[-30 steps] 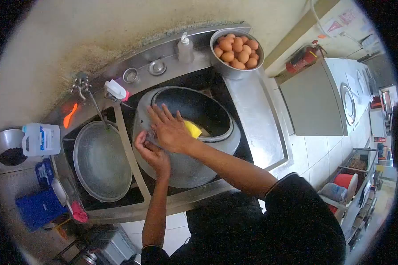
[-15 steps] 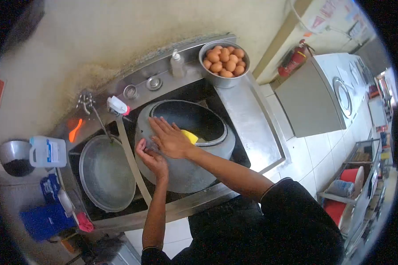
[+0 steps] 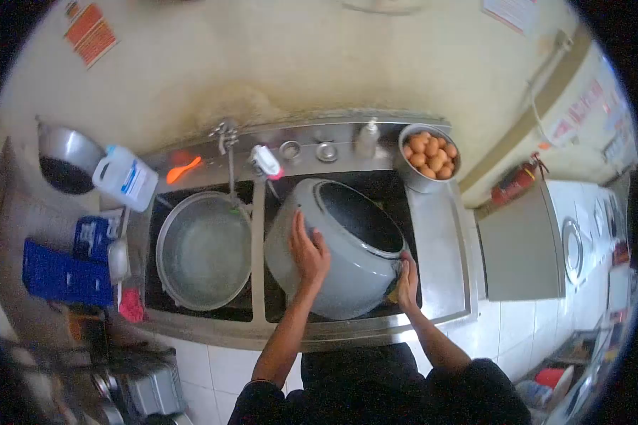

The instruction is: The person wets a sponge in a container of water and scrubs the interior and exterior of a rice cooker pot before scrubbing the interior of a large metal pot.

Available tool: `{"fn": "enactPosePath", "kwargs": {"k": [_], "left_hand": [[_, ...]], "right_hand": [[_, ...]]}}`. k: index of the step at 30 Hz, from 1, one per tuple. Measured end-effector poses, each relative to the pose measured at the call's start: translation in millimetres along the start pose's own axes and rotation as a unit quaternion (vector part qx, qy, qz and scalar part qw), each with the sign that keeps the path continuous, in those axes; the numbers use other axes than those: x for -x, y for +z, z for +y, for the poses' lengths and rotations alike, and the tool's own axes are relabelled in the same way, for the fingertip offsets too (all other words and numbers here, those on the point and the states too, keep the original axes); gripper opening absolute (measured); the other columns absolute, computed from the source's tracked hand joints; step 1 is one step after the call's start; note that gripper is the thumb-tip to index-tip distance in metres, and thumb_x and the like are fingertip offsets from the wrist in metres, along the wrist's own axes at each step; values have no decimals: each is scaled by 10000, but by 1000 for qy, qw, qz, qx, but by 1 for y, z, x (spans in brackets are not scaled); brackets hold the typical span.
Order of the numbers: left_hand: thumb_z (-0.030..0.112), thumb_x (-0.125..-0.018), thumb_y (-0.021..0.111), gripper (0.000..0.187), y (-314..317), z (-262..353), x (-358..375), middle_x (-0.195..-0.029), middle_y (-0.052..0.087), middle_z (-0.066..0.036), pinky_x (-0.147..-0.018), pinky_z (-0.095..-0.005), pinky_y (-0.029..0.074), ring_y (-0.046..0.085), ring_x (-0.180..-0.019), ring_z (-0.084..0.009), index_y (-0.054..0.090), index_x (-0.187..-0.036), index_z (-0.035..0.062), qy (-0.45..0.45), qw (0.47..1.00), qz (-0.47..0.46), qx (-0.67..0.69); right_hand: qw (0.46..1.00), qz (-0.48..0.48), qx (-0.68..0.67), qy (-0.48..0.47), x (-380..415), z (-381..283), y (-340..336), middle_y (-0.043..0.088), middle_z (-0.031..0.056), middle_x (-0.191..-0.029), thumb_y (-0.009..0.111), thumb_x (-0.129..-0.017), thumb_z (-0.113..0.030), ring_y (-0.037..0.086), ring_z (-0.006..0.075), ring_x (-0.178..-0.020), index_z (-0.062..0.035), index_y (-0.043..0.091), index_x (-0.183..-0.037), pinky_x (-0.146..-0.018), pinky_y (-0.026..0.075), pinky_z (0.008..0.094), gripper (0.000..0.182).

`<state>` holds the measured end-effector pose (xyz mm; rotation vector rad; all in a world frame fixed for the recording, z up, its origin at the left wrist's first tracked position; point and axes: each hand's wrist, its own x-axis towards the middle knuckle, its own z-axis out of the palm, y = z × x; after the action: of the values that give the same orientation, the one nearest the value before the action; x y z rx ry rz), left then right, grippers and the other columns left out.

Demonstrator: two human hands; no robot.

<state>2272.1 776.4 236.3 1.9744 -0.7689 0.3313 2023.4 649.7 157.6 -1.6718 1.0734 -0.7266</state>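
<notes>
A large grey round-bellied pot (image 3: 340,283) lies tilted in the right sink basin, its dark mouth facing up and to the right. My left hand (image 3: 310,256) rests against its left side, fingers stretched and thumb apart. On the pot's right side, just below the rim, is my right hand (image 3: 407,283), seen nearly edge-on with the fingers pointing up. A dull yellow sponge (image 3: 393,293) shows in part between its palm and the pot wall. The rest of the sponge is hidden.
The left basin holds a wide metal basin (image 3: 164,248) under the tap (image 3: 227,138). Along the back ledge stand a white spray bottle (image 3: 267,161), a pump bottle (image 3: 368,139) and a bowl (image 3: 424,182) of brown eggs. A plastic jug (image 3: 129,178) and an orange spoon (image 3: 184,170) are at left.
The pot's mouth has turned toward the right. My right hand has moved from the pot's upper left across to its right side; the left stays on the left side. The view has swung round.
</notes>
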Motion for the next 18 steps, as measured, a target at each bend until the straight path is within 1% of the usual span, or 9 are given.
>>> {"fn": "enactPosePath", "kwargs": {"k": [4, 9, 12, 13, 14, 15, 16, 17, 18], "left_hand": [[432, -1094, 364, 658, -9, 2, 47, -1619, 326, -240, -1220, -581, 185, 302, -1502, -415, 313, -1566, -23, -90, 994, -50, -45], [503, -1079, 349, 729, -34, -9, 112, -1635, 294, -246, -1232, -605, 113, 245, -1524, -429, 286, -1584, -19, -40, 994, -66, -80], [490, -1076, 355, 723, -42, -29, 125, -1642, 279, -249, -1233, -606, 99, 214, -1537, -425, 283, -1586, -16, -37, 992, -72, -92], [477, -1073, 364, 716, -36, -36, 120, -1645, 274, -250, -1233, -602, 98, 202, -1542, -422, 284, -1587, -15, -38, 992, -64, -102], [470, -1056, 434, 732, -40, -40, 115, -1655, 257, -244, -1238, -587, 90, 182, -1549, -416, 282, -1588, -10, -76, 995, -55, -36], [428, -1035, 504, 748, -39, -71, 120, -1663, 242, -233, -1234, -585, 132, 221, -1539, -398, 270, -1588, -17, -66, 993, -54, -86], [314, -1004, 548, 678, -47, -64, 83, -1587, 378, -261, -1211, -585, 232, 358, -1467, -414, 339, -1551, -27, -287, 946, -136, -70], [258, -1011, 525, 563, -38, -107, 77, -1503, 451, -273, -1197, -567, 273, 413, -1407, -434, 420, -1477, -40, -185, 959, -171, -128], [202, -1017, 503, 462, -29, -149, 73, -1418, 525, -285, -1183, -549, 314, 468, -1346, -454, 501, -1403, -53, -72, 959, -191, -195]], "right_hand": [[998, 16, 2, -66, 24, -25, 20, 525, 225, -1455, 360, -1122, -339, 479, 349, -1382, 29, 454, -1469, -1184, 327, 434, 515], [990, 21, 53, -132, 31, -64, 35, 556, 227, -1414, 366, -1114, -314, 488, 349, -1376, 26, 475, -1462, -1177, 333, 418, 498], [991, -59, 85, -80, 23, -89, 39, 634, 240, -1262, 437, -1061, -228, 581, 361, -1235, 8, 592, -1350, -1088, 427, 421, 404], [955, -49, 236, -174, 12, -60, 49, 658, 235, -1187, 503, -1001, -183, 616, 381, -1125, 5, 595, -1335, -1029, 465, 467, 394], [796, -70, 469, -375, -4, -21, 57, 634, 230, -1203, 519, -924, -134, 583, 387, -1098, 14, 626, -1206, -925, 466, 526, 336], [854, -71, 276, -434, -16, -50, 67, 635, 221, -1081, 544, -845, -131, 610, 368, -1044, -20, 644, -1072, -849, 490, 517, 272], [821, -139, 327, -446, -24, -77, 71, 636, 205, -1053, 555, -864, -161, 630, 397, -972, -33, 640, -1022, -783, 505, 526, 220], [895, -120, 293, -313, -39, -56, 105, 650, 200, -986, 576, -864, -205, 641, 414, -836, -53, 648, -1041, -740, 517, 538, 244], [892, -198, 267, -305, -39, -114, 85, 680, 243, -965, 569, -920, -274, 655, 442, -814, -39, 641, -1063, -770, 518, 569, 284]]}}
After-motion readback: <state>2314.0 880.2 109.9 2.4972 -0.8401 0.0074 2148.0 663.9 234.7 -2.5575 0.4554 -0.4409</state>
